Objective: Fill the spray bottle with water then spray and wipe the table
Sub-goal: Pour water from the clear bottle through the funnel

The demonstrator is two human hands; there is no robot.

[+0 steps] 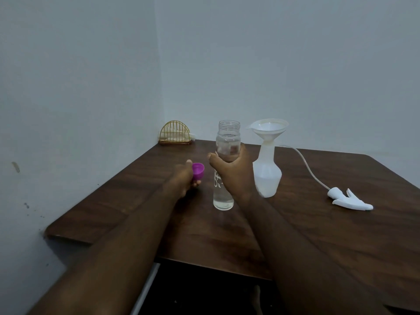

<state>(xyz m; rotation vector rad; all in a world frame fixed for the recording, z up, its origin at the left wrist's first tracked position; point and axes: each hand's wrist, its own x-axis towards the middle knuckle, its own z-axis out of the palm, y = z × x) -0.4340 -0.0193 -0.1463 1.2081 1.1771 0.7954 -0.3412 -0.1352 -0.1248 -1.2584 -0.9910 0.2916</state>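
A clear water bottle [228, 137] stands uncapped on the dark wooden table [318, 223], with water in it. My right hand [229, 171] grips it around the middle. My left hand [181, 180] holds the bottle's purple cap [198, 170] just to its left. To the right stands the white spray bottle [267, 176] with a white funnel [268, 129] set in its neck. Its white spray head [350, 200] lies on the table at the right, and the thin dip tube [304, 162] trails back from it behind the spray bottle.
A gold wire napkin holder [175, 133] with white napkins sits in the far corner against the wall. Walls close the table at the left and back. The table's near edge [204, 262] drops off below my arms.
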